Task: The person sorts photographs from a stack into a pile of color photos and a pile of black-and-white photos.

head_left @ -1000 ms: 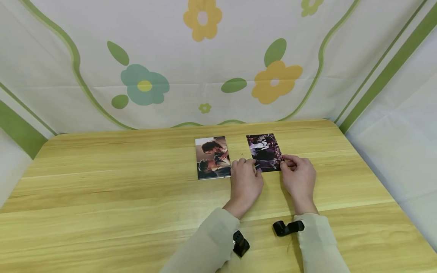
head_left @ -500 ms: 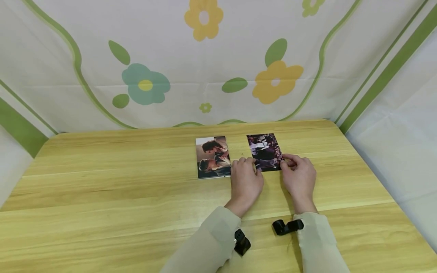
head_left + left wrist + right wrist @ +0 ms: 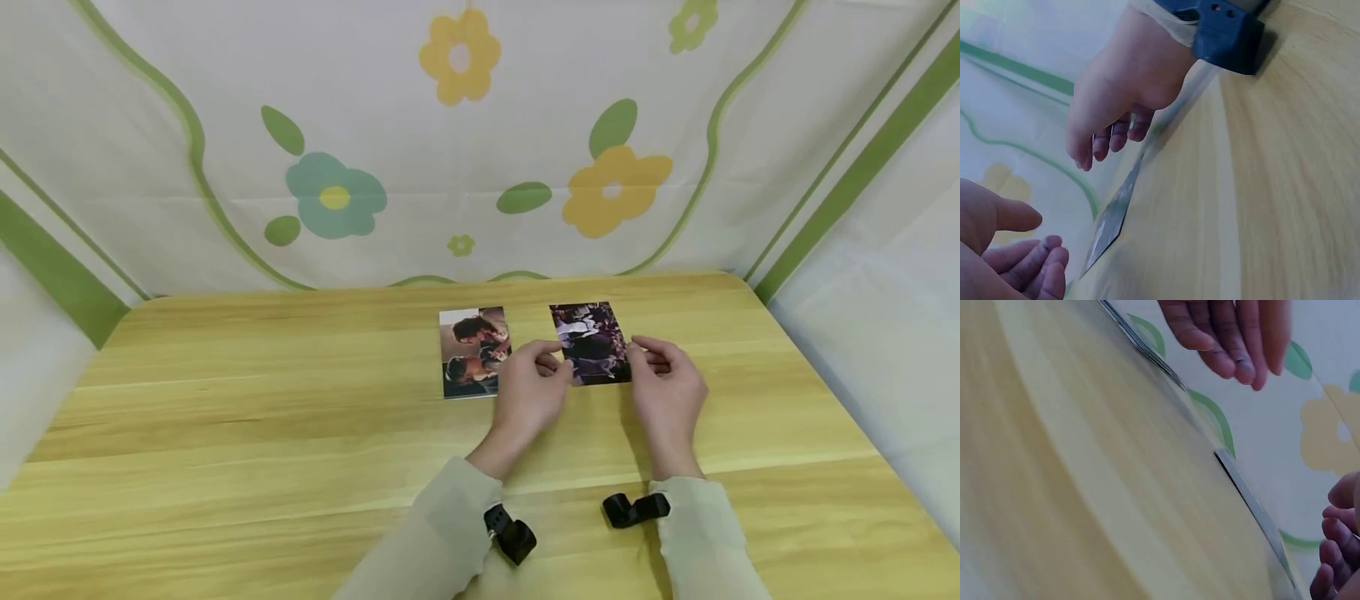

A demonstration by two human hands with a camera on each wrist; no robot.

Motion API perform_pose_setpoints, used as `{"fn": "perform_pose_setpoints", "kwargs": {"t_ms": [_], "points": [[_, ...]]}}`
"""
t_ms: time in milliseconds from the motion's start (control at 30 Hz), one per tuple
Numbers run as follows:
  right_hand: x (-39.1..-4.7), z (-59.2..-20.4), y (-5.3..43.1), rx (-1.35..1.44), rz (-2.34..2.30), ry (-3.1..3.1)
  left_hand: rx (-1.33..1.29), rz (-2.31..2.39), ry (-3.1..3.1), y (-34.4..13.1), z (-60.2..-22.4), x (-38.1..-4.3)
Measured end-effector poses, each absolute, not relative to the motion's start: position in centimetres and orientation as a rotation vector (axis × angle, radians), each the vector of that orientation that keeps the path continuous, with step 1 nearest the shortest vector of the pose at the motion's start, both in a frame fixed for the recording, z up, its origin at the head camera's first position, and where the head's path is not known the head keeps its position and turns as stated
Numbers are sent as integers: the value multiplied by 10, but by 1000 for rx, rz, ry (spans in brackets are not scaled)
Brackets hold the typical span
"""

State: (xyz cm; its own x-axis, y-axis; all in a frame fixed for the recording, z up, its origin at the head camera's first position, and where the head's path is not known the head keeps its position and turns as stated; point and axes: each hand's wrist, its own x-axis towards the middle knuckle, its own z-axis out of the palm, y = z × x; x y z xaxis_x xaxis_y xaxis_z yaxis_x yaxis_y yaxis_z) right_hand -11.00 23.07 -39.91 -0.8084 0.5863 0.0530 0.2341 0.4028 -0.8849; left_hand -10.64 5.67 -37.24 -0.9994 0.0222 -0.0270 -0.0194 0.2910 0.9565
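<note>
Two printed photo cards lie on the wooden table. The right one (image 3: 590,343) shows a dark purple crowd scene; the left one (image 3: 467,354), two people, and in the right wrist view it appears as a thin stack (image 3: 1145,351). Between them hovers my left hand (image 3: 528,387), its loosely bent fingers beside the right card's left edge and above the left stack's lower right corner. My right hand (image 3: 669,392) is at that card's lower right edge. Both wrist views show the fingers raised off the flat card (image 3: 1112,224), gripping nothing.
A pale wood-grain table (image 3: 262,450) spreads under both arms. Behind it hangs a white cloth (image 3: 450,150) with flowers and green lines. Black wrist cameras (image 3: 636,508) sit at both cuffs.
My left hand has lifted and spread its thumb away from its fingers, coming off the right card. The right hand's fingers have loosened and moved slightly right. The cards stay put; the head view tilts a little.
</note>
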Motion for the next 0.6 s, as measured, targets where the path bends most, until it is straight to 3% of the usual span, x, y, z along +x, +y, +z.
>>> {"fn": "perform_pose_setpoints", "kwargs": {"t_ms": [200, 600], "points": [[-111, -392, 203, -550, 1564, -2321, -81, 2026, 2463, 22, -371, -107], [-108, -392, 168, -327, 1696, -2433, -506, 2101, 2431, -55, -386, -91]]}}
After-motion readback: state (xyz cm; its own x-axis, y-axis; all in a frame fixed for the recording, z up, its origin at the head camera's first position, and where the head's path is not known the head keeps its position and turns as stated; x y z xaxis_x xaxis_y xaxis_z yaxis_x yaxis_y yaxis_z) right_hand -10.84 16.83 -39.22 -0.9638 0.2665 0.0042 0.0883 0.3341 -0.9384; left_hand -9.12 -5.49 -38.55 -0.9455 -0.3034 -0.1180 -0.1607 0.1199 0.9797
